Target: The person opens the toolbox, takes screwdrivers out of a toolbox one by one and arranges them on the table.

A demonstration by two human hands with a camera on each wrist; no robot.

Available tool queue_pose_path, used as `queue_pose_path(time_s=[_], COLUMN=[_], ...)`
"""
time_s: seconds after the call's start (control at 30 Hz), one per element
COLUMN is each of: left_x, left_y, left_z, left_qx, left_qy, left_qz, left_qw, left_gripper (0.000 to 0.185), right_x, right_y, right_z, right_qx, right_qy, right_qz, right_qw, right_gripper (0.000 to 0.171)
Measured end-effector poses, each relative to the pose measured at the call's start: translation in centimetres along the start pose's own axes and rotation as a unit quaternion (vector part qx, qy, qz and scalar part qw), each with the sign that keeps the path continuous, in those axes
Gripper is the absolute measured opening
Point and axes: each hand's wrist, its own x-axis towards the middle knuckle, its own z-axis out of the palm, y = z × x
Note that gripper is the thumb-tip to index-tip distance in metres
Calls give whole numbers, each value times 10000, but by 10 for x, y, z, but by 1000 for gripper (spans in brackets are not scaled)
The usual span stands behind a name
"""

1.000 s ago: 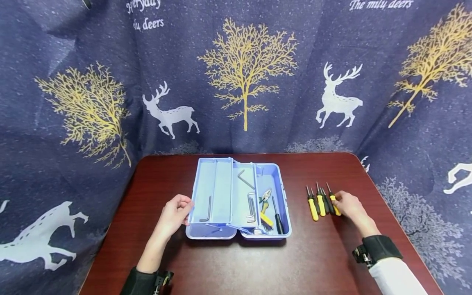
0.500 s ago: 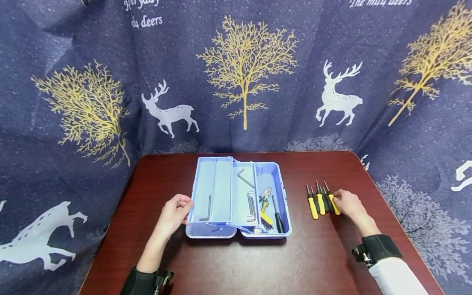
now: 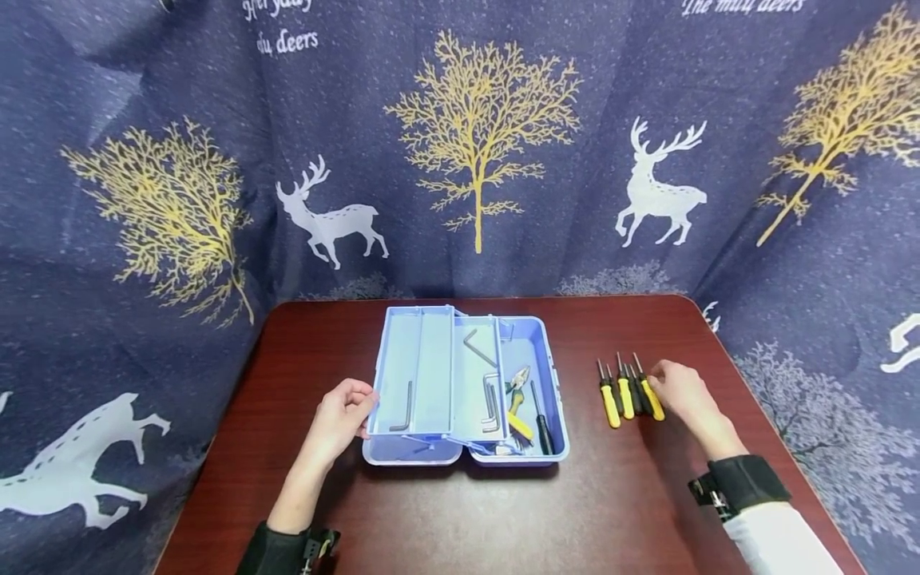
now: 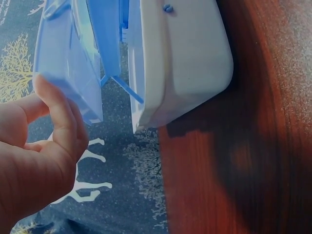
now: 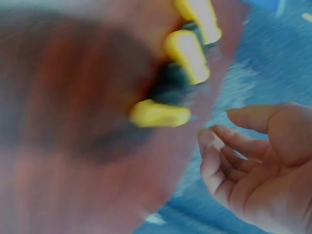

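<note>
Dark red wood makes up the counter (image 3: 446,511), backed by a navy curtain (image 3: 144,96) printed with gold trees and white deer. At its left, the left hand (image 3: 339,415) rests against the raised tray (image 3: 415,375) of the open blue toolbox (image 3: 467,457); the left wrist view shows the thumb and curled fingers pinching the tray's thin edge. At the right, the right hand (image 3: 677,391) hovers just beside the row of screwdrivers (image 3: 628,393), fingers loosely bent and holding nothing; the blurred right wrist view shows them apart from the yellow handles. The nearest is the rightmost screwdriver (image 3: 650,395), which lies touching its dark-handled neighbour.

Outward from the hands, the folded-out trays hold hex keys (image 3: 402,409), and the lower right compartment holds pliers (image 3: 517,391) with yellow grips and a black screwdriver (image 3: 541,423).

Picking the rightmost screwdriver cleanly probably calls for a pinch on the yellow handle from its free right side, thumb and forefinger across the handle, lifting straight up so the tightly packed neighbours do not roll. The left hand would do well to keep the tray steady, since the hinged tiers look light and could swing or tip the box.
</note>
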Motion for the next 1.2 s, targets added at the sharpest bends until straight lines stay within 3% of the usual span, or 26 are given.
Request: queue_pose_path(time_s=[0.3,0.47,0.6,0.77,0.93,1.2], left_x=[2,2,2,1,-1,0], left_y=[3,2,2,0,-1,-3], left_z=[-1,-1,-2,-2,-2,-1], left_qx=[132,177,195,159,123,22], left_qy=[70,89,139,85,74,69], left_qz=[43,60,93,78,79,85], left_qw=[9999,9998,9997,9998,9999,9999], left_gripper=[15,14,14,15,16,14], right_x=[-7,-15,-13,-13,-16,-13], right_y=[-94,-146,-175,-196,-210,-216], right_z=[-14,1,24,54,71,83], right_qx=[373,514,311,20,-372,-710], right_qy=[371,215,-30,-457,-799,-788], right_qz=[-1152,-1784,-2225,-2502,-2166,-2493], right_qw=[9920,9824,9744,9671,9723,9626], right_gripper=[17,8,3,6,17,22])
